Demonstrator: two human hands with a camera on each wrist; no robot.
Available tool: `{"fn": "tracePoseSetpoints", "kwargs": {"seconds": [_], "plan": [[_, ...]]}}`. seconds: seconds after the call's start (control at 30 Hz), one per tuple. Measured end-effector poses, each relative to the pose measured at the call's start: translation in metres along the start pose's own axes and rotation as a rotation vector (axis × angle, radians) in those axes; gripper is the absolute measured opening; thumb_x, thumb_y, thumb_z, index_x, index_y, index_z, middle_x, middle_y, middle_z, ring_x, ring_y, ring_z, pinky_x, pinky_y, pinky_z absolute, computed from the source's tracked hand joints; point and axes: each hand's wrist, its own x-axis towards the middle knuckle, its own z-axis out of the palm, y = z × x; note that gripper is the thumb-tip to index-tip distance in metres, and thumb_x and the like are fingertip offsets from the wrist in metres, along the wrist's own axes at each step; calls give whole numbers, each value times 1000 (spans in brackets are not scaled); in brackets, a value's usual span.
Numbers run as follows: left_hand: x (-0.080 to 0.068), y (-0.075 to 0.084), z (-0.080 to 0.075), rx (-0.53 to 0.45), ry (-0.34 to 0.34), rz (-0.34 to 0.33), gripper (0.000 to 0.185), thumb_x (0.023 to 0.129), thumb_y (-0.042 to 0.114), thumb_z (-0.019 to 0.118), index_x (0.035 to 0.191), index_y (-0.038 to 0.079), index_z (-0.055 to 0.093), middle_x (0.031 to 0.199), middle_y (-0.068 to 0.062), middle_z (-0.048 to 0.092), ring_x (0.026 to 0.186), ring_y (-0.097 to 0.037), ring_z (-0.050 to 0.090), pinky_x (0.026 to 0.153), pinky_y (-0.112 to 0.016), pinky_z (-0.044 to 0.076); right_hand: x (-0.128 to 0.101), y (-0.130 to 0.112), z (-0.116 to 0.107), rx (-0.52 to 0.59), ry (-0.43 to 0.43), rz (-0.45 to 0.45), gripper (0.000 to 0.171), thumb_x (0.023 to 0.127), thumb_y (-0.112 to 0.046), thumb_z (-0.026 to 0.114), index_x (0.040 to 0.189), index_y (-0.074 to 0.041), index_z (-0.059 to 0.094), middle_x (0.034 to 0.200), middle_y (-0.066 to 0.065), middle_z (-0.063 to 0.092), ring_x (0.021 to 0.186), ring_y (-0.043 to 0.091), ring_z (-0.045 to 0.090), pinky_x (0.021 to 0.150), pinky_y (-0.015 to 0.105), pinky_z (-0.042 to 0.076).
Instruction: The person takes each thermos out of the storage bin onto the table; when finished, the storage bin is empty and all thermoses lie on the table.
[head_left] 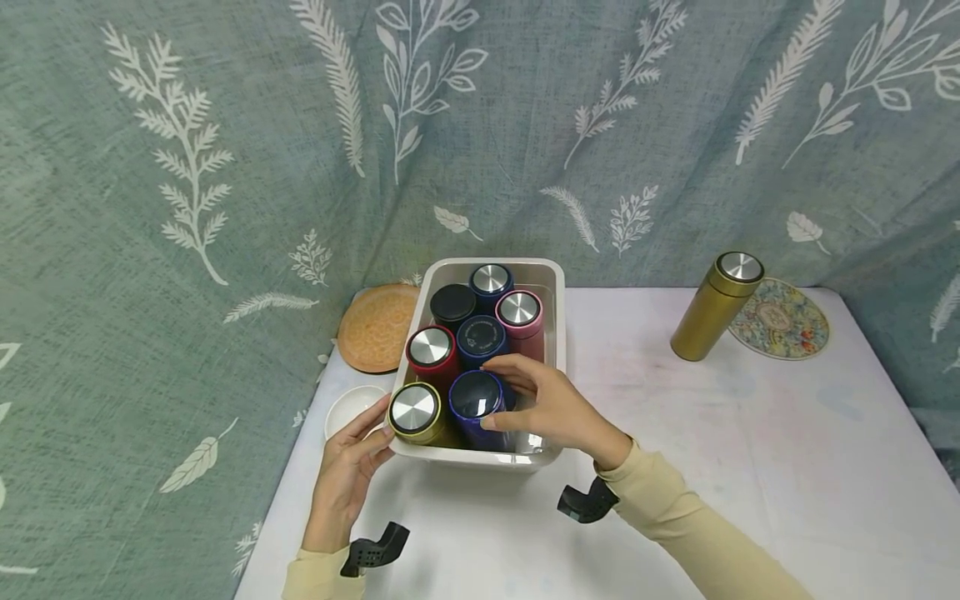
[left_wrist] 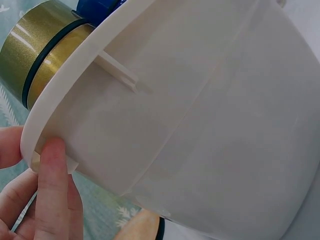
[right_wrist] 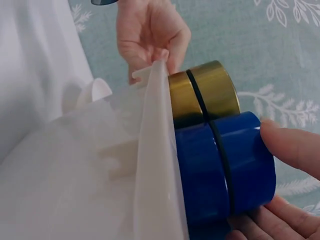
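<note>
Right hand (head_left: 551, 408): reaching into the white plastic bin (head_left: 557, 287), thumb and fingers curling round the cap end of the blue flask (head_left: 477, 398); right wrist view is showing fingertips (right_wrist: 290, 145) pressing on its blue wall above the bin's edge.
Left hand (head_left: 347, 471): fingers lying nearly straight, resting against the bin's near left corner, thumb and fingertips (left_wrist: 50, 165) touching the rim; bracing, not gripping.
Blue flask: standing upright in the bin's front row, directly under the right palm, touching the gold flask (head_left: 415, 412) to that hand's left.
Other flasks beyond the right fingertips: red (head_left: 431, 350), dark blue (head_left: 482, 335), pink (head_left: 519, 312), black (head_left: 452, 302), another blue one (head_left: 491, 280) at the far wall; all are standing upright, packed close.
Away to the right of the right hand: a gold flask (head_left: 714, 307) is standing alone on the table (head_left: 750, 467), just beside a patterned coaster (head_left: 783, 321).
Step in hand (judged): taking hold of the blue flask for lifting out.
Next move calls for: a straight upward pull, the left hand holding the bin down, care not to drag the neighbouring gold flask.
</note>
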Motion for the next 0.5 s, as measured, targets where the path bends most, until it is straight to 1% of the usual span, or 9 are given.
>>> {"fn": "tracePoseSetpoints", "kwargs": {"seconds": [0.2, 0.5], "plan": [[-1, 0, -1, 10, 11, -2, 40, 91, -3, 64, 112, 31, 72, 116, 9, 71, 93, -3, 71, 79, -23, 59, 4, 1, 6, 14, -8, -3, 71, 74, -14, 88, 138, -8, 57, 141, 7, 61, 133, 27, 58, 115, 40, 44], [0, 0, 0, -7, -17, 8, 41, 92, -4, 62, 110, 31, 73, 115, 9, 71, 94, -4, 71, 79, -23, 59, 8, 5, 11, 42, -23, -31, 73, 70, -11, 90, 136, -9, 58, 139, 8, 61, 130, 25, 60, 114, 39, 45]]}}
